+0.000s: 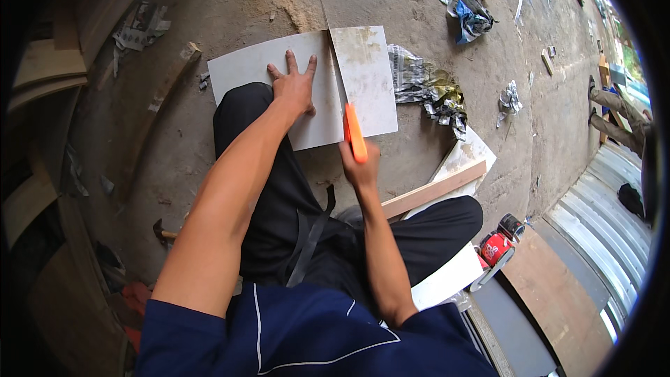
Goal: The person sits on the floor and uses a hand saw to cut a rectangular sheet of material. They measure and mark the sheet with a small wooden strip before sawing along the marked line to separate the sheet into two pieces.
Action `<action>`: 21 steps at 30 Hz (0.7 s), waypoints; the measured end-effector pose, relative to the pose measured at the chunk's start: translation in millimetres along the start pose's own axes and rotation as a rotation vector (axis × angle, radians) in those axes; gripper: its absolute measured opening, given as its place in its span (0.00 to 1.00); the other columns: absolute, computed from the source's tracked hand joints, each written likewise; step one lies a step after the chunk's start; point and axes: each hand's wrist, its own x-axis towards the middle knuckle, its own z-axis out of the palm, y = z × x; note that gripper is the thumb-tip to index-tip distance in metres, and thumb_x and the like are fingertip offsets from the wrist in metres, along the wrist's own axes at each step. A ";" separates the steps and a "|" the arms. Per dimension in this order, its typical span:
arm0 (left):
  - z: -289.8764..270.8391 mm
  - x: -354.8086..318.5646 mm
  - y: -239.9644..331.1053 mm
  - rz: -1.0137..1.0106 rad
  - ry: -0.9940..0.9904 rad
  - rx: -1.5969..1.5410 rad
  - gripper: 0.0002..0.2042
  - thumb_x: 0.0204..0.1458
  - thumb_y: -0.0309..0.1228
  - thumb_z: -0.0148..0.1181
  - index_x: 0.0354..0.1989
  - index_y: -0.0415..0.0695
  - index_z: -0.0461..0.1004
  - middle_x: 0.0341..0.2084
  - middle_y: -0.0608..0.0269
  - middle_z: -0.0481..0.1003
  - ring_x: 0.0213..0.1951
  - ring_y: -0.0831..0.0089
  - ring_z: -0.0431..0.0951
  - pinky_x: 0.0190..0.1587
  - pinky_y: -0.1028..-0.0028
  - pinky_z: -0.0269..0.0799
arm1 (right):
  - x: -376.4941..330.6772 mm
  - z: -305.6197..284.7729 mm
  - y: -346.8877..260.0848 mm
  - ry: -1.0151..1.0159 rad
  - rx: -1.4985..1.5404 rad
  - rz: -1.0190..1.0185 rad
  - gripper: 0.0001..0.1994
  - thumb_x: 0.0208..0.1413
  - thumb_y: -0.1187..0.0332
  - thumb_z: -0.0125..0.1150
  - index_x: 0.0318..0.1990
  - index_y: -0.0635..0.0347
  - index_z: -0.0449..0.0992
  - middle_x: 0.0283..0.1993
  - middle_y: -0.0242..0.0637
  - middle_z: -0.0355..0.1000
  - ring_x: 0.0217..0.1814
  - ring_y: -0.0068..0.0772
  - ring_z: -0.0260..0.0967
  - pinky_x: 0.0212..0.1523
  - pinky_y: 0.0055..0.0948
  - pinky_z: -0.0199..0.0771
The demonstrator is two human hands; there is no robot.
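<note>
Left hand point(294, 87) flat on grey sheet point(269, 70), fingers spread wide, palm down, pressing, gripping nothing. Right hand point(361, 167) closed in a fist round orange handle point(354, 132) of a saw; the blade point(333, 49) runs up from the handle toward 12 o'clock, thin, along the seam between the sheet and a lighter stained panel point(366, 77). Blade partly blurred, teeth not readable.

Sheet lies on the concrete floor point(230, 0) just above frame centre, its lower edge under the person's black-trousered knee point(244, 108). Panel sits at the sheet's 3 o'clock, touching it along the cut line.

Around: crumpled foil wrap point(427, 87) at 3 o'clock of the panel, just beside it. Wood batten point(433, 188) at 4 o'clock from the right hand, lying across a white board point(464, 153). Red power tool point(499, 244) at 4 o'clock, near the right knee. Hammer point(164, 232) at 8 o'clock by the left elbow. Blue-and-silver wrapper point(469, 10) at 1 o'clock, well apart. Another person's legs point(618, 115) at the 3 o'clock rim.
</note>
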 end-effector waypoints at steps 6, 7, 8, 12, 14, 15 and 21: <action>5.3 -0.6 -4.3 -0.006 -0.001 0.009 0.63 0.28 0.44 0.78 0.72 0.65 0.36 0.70 0.39 0.34 0.65 0.25 0.46 0.66 0.45 0.51 | -26.7 -15.9 -20.4 -0.036 -0.050 0.017 0.12 0.47 0.68 0.61 0.19 0.67 0.70 0.16 0.50 0.66 0.16 0.41 0.66 0.21 0.37 0.64; 2.3 0.2 3.4 0.008 0.003 0.017 0.63 0.27 0.44 0.79 0.72 0.65 0.36 0.70 0.38 0.34 0.65 0.25 0.46 0.66 0.45 0.50 | 4.6 -6.7 -21.3 -0.009 -0.073 -0.008 0.12 0.47 0.68 0.61 0.19 0.67 0.71 0.16 0.50 0.66 0.15 0.41 0.66 0.21 0.37 0.64; 1.0 1.2 9.4 0.021 0.006 0.011 0.63 0.27 0.44 0.79 0.72 0.65 0.36 0.70 0.38 0.34 0.65 0.25 0.46 0.66 0.45 0.50 | 38.7 4.1 -24.2 0.016 -0.054 0.024 0.13 0.47 0.67 0.60 0.19 0.68 0.70 0.16 0.51 0.65 0.15 0.41 0.66 0.21 0.37 0.63; 10.1 3.5 0.9 0.020 0.035 0.014 0.64 0.26 0.44 0.79 0.72 0.65 0.36 0.69 0.36 0.35 0.63 0.22 0.47 0.62 0.45 0.58 | 34.9 1.7 -39.4 -0.007 -0.011 0.089 0.13 0.47 0.66 0.60 0.19 0.68 0.70 0.16 0.51 0.65 0.15 0.42 0.64 0.21 0.38 0.62; 13.0 4.3 -6.8 0.011 0.048 0.018 0.64 0.25 0.44 0.80 0.72 0.65 0.37 0.69 0.36 0.36 0.62 0.19 0.47 0.60 0.45 0.62 | -20.0 -18.1 -46.5 -0.027 0.026 0.098 0.13 0.48 0.68 0.60 0.19 0.68 0.69 0.14 0.48 0.64 0.14 0.40 0.61 0.21 0.36 0.63; 12.5 2.7 -8.2 0.009 0.045 0.013 0.64 0.24 0.44 0.80 0.72 0.65 0.37 0.69 0.36 0.36 0.62 0.19 0.47 0.60 0.45 0.62 | -41.9 -29.5 -56.9 -0.029 0.015 0.158 0.13 0.48 0.69 0.60 0.18 0.67 0.68 0.14 0.47 0.62 0.14 0.39 0.61 0.21 0.35 0.62; 6.7 -0.4 2.7 0.008 0.014 0.019 0.64 0.26 0.44 0.79 0.72 0.62 0.35 0.69 0.35 0.35 0.67 0.37 0.49 0.67 0.44 0.44 | 40.1 -22.1 -83.2 -0.034 -0.062 0.272 0.15 0.47 0.65 0.59 0.21 0.72 0.71 0.16 0.50 0.68 0.17 0.39 0.67 0.24 0.37 0.66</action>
